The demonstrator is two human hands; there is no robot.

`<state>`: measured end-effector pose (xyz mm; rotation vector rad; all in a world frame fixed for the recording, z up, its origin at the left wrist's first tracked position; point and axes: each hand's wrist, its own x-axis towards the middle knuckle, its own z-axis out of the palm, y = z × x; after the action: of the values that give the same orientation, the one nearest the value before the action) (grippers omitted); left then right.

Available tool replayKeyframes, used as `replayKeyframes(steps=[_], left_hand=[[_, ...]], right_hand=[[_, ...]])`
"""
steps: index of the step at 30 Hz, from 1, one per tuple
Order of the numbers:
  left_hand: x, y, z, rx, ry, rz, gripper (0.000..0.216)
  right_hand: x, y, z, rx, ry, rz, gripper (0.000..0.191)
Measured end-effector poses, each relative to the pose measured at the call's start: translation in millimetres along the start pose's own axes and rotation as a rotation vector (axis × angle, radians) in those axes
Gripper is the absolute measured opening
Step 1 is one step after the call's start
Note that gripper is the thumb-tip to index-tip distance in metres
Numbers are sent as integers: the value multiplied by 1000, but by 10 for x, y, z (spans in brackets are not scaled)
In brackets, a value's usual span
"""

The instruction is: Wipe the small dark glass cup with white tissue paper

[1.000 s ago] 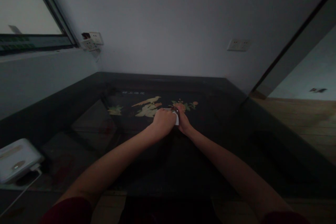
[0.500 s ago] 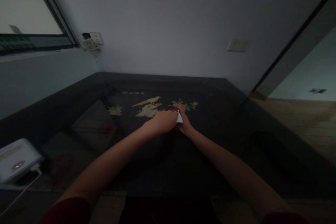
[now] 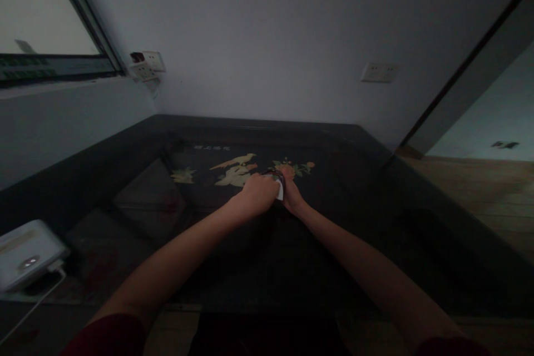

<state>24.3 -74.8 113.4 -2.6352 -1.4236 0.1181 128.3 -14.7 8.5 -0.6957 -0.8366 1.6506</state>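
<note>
My left hand is closed, its knuckles toward me, over the middle of the dark table. A small white piece, paper or cloth, sticks out at its fingers. Against it is a dark, shiny object with a curved rim, mostly hidden behind the left hand; its kind I cannot make out. My right hand curls around the right side of that object. Both hands are close together, in front of the table's bird and flower picture.
A white box-shaped device with a plugged-in white cable stands at the table's left edge. Wall sockets are beyond the table, with more sockets at the back left corner. Wooden floor shows at the right.
My left hand has shifted slightly left, and the white piece with it. More of the dark object's right edge shows beside the right hand, which has hardly moved.
</note>
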Motion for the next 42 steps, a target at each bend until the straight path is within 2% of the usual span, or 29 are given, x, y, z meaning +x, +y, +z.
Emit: replayKeyframes(steps=[10,18,23,28,36,42], left_hand=[[-6,-2,28,67,68,17,20],[-18,9,8,8,-28,70,27],[-18,-20,-34,-72,-92,53,28],[0,-67,-22,-177,-113,94,26],[-16,-73,-8,-1,-62,79,29],[-15,-33,17,46,-16,45,28]], right_hand=[[24,28,-19,-42,27,-10,45],[9,5,-51,-97,7,12,45],[-3,-4,-73,-90,-26,6,46],[1,-9,-84,-111,-21,-17,47],[9,38,-59,-84,-40,-5,43],[17,51,-54,-91,-32,-25,45]])
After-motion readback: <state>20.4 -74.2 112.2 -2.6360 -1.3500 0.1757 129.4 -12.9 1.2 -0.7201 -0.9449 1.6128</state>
